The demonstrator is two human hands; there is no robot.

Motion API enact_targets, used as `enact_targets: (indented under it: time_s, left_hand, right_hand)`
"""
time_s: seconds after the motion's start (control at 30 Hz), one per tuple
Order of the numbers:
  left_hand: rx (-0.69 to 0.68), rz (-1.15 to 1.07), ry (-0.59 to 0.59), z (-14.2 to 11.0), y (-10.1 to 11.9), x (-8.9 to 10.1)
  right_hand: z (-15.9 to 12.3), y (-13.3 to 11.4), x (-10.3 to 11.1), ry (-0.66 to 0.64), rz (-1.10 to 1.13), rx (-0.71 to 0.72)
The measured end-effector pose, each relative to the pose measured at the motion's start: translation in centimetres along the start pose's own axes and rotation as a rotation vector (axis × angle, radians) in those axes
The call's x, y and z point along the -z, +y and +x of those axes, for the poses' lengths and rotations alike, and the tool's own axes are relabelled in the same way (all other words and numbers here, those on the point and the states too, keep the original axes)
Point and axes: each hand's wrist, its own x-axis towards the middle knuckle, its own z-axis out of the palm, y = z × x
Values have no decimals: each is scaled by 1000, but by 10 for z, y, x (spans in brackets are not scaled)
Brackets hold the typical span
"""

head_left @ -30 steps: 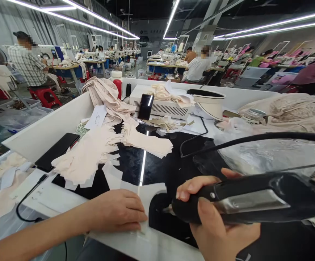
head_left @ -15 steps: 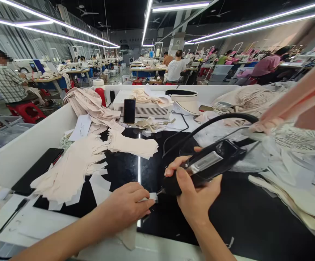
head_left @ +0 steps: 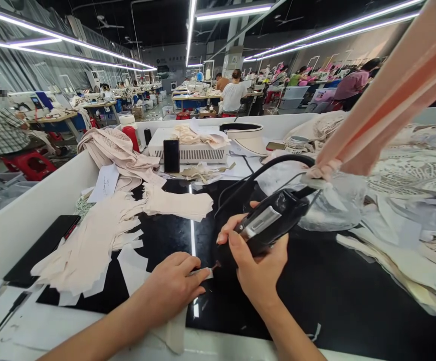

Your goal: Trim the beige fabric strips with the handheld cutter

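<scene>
My right hand (head_left: 254, 260) grips a black corded hot-cutting tool (head_left: 268, 223), its tip touching a small pale strip (head_left: 204, 273) on the glossy black worktop (head_left: 334, 281). My left hand (head_left: 171, 286) lies over that strip with its fingers pressed down on it, pinning it at the tip. A pile of cut beige fabric pieces (head_left: 93, 240) sits just left of my left hand. The tool's black cable (head_left: 270, 168) arcs back over the table.
A black phone (head_left: 41, 248) lies at the left edge, another phone (head_left: 171, 155) leans on a white box (head_left: 188, 148). Lace and clear plastic (head_left: 402, 200) crowd the right. A pink strap (head_left: 387, 95) hangs at upper right. Other people sit at far tables.
The view has pulled back and swung right. The cutting tool moved down from close to the camera until its tip meets the strip under my left fingers.
</scene>
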Motion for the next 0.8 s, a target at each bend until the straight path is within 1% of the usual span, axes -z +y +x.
enact_targets:
  time_s: [0.27, 0.5, 0.7, 0.8]
  left_hand:
    - [3, 8, -5, -1, -1, 0]
    - [-18, 22, 9, 1, 0, 1]
    - [-13, 24, 11, 0, -1, -2]
    - [-15, 26, 4, -1, -2, -2]
  right_hand:
    - [0, 3, 1, 6, -12, 6]
    - [4, -2, -2, 59, 19, 10]
    - [2, 0, -4, 26, 20, -5]
    - [2, 1, -4, 33, 11, -7]
